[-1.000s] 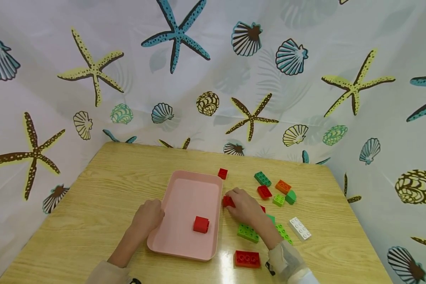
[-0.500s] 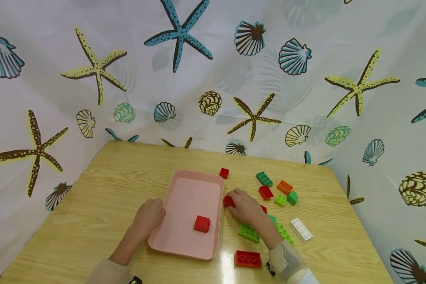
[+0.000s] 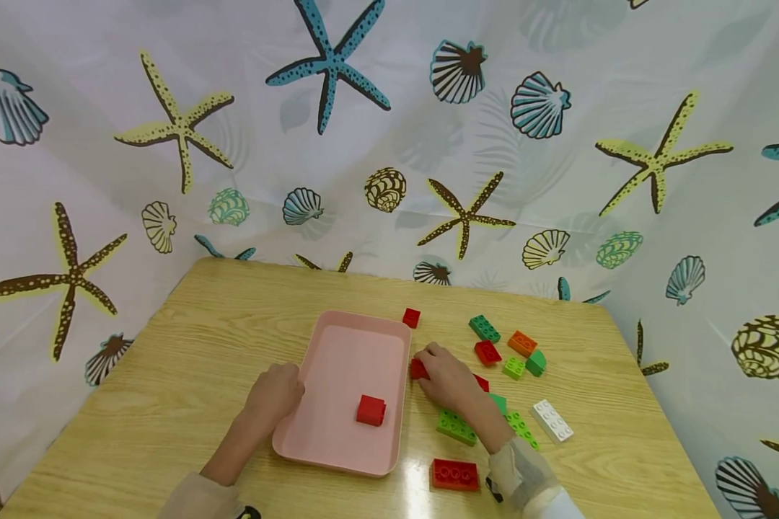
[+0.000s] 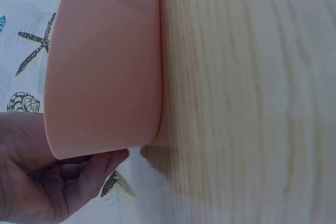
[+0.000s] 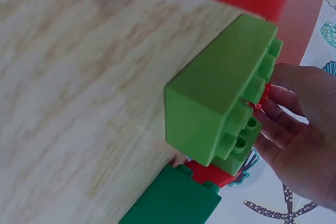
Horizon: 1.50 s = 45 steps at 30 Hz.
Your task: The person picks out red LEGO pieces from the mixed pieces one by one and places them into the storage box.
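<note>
My left hand (image 3: pixel 275 395) grips the left side of a pink plastic tray (image 3: pixel 347 353). In the left wrist view, the fingers bend against the outside of the tray's wall (image 4: pixel 105 66). A red toy brick (image 3: pixel 370 410) lies inside the tray. Just beyond the tray's right rim, my right hand (image 3: pixel 451 378) pinches another red toy brick (image 3: pixel 418 369) close over the table. In the right wrist view, that hand (image 5: pixel 310 129) is partly behind a light green brick (image 5: pixel 210 93), which hides most of the held brick.
Loose bricks lie right of the tray: a red one (image 3: pixel 455 475) in front, a light green one (image 3: pixel 456 427), a white one (image 3: pixel 552 421), an orange one (image 3: pixel 522 343) and a dark green one (image 3: pixel 484 329). A small red brick (image 3: pixel 412 318) sits behind the tray's far corner. Patterned cloth (image 3: pixel 376 130) surrounds the table.
</note>
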Each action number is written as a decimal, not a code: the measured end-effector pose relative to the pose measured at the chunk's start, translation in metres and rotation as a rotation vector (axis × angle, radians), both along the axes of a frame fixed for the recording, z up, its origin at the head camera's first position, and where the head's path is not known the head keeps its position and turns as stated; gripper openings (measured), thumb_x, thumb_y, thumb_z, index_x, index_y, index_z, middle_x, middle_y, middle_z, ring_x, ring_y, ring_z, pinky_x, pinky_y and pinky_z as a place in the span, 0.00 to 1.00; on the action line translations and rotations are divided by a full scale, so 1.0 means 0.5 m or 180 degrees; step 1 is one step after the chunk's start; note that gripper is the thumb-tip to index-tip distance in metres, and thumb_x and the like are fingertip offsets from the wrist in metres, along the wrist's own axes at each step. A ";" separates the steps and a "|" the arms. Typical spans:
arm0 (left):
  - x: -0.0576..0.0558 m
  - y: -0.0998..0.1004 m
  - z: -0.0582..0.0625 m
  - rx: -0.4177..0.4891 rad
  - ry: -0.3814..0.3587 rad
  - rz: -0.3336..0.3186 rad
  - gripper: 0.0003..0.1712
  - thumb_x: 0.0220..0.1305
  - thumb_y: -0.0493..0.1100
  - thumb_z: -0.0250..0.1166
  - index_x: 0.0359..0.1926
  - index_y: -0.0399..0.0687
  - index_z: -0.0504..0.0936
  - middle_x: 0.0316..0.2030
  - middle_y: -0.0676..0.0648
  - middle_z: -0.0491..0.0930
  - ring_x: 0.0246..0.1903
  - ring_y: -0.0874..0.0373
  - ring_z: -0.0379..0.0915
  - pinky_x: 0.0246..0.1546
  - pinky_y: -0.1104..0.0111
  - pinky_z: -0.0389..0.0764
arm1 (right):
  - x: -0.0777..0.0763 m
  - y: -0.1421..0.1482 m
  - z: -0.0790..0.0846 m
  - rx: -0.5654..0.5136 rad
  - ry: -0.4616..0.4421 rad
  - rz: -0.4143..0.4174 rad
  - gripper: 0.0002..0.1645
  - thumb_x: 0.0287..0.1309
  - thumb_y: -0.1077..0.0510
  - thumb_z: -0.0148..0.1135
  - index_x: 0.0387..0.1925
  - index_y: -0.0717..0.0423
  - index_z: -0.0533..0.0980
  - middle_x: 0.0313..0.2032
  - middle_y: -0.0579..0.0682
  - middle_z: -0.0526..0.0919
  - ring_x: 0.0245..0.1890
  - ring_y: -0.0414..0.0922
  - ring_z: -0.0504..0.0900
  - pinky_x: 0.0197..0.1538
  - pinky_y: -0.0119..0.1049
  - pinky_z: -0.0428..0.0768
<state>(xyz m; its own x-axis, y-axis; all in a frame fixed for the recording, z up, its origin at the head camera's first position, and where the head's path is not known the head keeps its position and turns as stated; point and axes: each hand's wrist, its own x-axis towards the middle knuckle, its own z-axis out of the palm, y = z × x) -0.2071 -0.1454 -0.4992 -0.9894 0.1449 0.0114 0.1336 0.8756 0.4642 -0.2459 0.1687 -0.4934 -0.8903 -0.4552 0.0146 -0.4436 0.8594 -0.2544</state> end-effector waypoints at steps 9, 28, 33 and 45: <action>0.001 0.002 0.000 0.0059 -0.0035 0.0025 0.16 0.63 0.28 0.56 0.19 0.40 0.71 0.15 0.49 0.65 0.14 0.59 0.61 0.14 0.69 0.64 | -0.005 -0.003 -0.002 0.0051 -0.0011 -0.0017 0.18 0.61 0.60 0.68 0.52 0.59 0.78 0.47 0.53 0.77 0.42 0.47 0.78 0.47 0.43 0.80; 0.003 0.003 0.004 0.0004 -0.0019 0.0049 0.15 0.63 0.28 0.57 0.19 0.40 0.72 0.15 0.48 0.66 0.15 0.57 0.62 0.15 0.68 0.66 | -0.005 0.000 -0.002 -0.0040 -0.0099 -0.0061 0.17 0.62 0.63 0.66 0.53 0.59 0.78 0.49 0.56 0.82 0.49 0.52 0.80 0.52 0.48 0.78; 0.005 0.003 0.008 0.0010 -0.0020 0.0059 0.14 0.63 0.28 0.57 0.20 0.40 0.72 0.15 0.48 0.67 0.15 0.57 0.63 0.15 0.67 0.66 | -0.002 0.003 0.003 -0.0088 -0.0047 -0.0080 0.18 0.63 0.63 0.65 0.54 0.59 0.78 0.50 0.56 0.82 0.49 0.51 0.79 0.52 0.47 0.78; 0.006 0.002 0.007 -0.0001 -0.0003 0.0026 0.14 0.62 0.28 0.57 0.20 0.39 0.72 0.15 0.48 0.67 0.15 0.57 0.63 0.15 0.68 0.66 | 0.003 0.010 0.016 -0.0131 0.0026 -0.0183 0.21 0.63 0.61 0.66 0.57 0.59 0.77 0.52 0.56 0.81 0.50 0.51 0.78 0.54 0.47 0.77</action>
